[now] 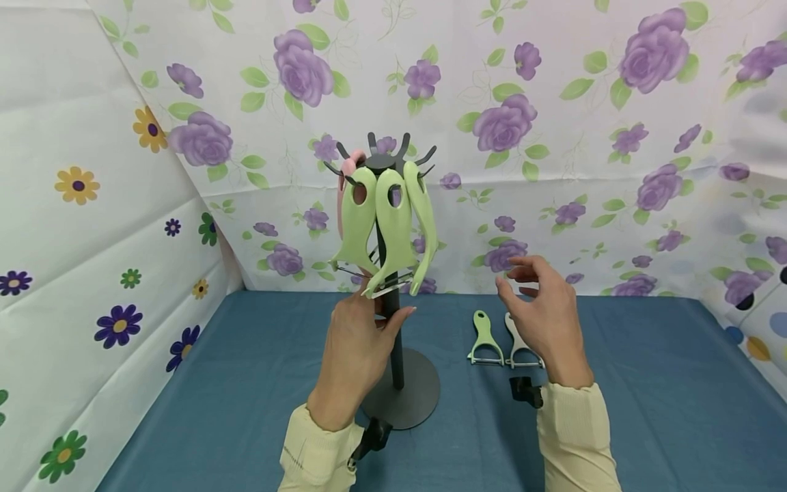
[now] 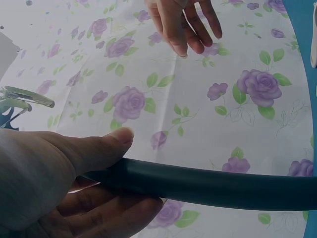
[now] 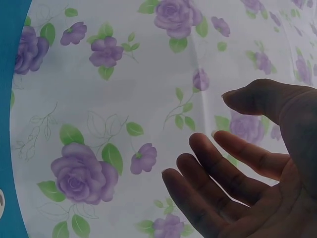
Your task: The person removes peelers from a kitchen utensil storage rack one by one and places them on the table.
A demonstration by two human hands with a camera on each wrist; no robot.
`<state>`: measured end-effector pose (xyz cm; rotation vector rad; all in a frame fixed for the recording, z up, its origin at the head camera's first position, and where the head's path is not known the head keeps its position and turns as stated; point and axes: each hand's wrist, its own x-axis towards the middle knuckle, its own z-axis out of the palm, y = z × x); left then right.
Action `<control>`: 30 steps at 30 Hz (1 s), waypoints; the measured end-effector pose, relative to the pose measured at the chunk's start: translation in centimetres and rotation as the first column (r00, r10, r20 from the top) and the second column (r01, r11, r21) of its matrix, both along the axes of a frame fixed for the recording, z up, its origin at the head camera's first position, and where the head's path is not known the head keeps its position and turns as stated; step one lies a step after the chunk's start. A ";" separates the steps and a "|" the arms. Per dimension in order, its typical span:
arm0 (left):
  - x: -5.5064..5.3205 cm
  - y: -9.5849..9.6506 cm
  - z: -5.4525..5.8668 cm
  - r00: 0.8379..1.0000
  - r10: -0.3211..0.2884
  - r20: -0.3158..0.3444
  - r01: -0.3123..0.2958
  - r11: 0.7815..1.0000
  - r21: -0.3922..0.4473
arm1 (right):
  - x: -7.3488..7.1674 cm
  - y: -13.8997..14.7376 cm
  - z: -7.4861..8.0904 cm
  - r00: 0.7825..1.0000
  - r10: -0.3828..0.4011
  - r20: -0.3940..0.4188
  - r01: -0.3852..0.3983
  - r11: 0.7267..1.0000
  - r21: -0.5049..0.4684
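Note:
A dark grey stand with a round base and a crown of hooks stands upright on the table. My left hand holds its pole below the hanging peelers, thumb on one side and fingers on the other. Three green Y-shaped peelers hang by their handle holes from the hooks, and a pink handle shows behind them at the left. To the right, my right hand hovers with fingers loosely bent and apart, holding nothing. Below it lie a green peeler and a white peeler, the latter partly covered by the hand.
A blue cloth covers the table. Behind it rises a white sheet with purple flowers, and another flower-printed sheet borders the left side. Bare upper hooks spread outward from the stand's top.

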<state>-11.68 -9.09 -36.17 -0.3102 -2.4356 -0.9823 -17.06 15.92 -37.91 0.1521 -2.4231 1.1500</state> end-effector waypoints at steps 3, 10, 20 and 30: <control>0.0 0.0 0.0 1.000 0.003 0.003 -0.003 1.000 0.005 | 0.0 -0.1 0.1 1.000 0.002 -0.007 -0.002 1.000 -0.003; 0.1 0.0 0.0 1.000 0.008 -0.001 -0.008 1.000 -0.002 | 0.1 -0.2 0.2 1.000 0.006 -0.025 -0.006 1.000 -0.010; 0.1 0.0 0.0 1.000 0.002 -0.015 -0.002 1.000 -0.012 | 0.3 -0.4 0.5 0.997 0.016 -0.071 -0.016 1.000 -0.010; 0.1 0.0 0.0 1.000 0.007 -0.015 -0.007 1.000 -0.016 | 0.8 -0.6 0.9 0.991 0.040 -0.127 -0.044 0.998 -0.035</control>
